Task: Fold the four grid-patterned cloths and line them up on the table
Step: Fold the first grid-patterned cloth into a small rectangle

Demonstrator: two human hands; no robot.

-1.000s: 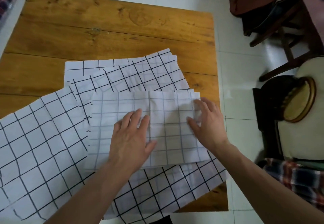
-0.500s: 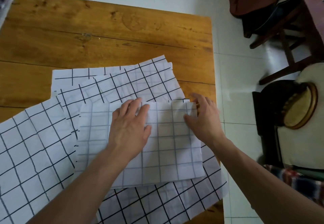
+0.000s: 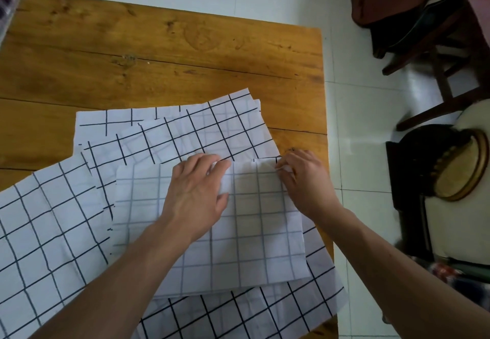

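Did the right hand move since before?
Yes. The right hand slid to the folded cloth's far right corner, toward the table's right edge, now pinching it.

Head view — steeply down, close

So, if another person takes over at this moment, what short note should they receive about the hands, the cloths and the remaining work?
Left hand: flat on the folded cloth, pressing it down near its far edge.
Right hand: pinching the far right corner of that same cloth.
Cloths: the folded cloth, faint side up, lies on top of the other grid cloths, which are spread open and overlapping on the wooden table.
Done: one cloth is partly folded, at least once.
Left: finish this fold, fold the other cloths, then line all four up on the table. None is lined up yet.
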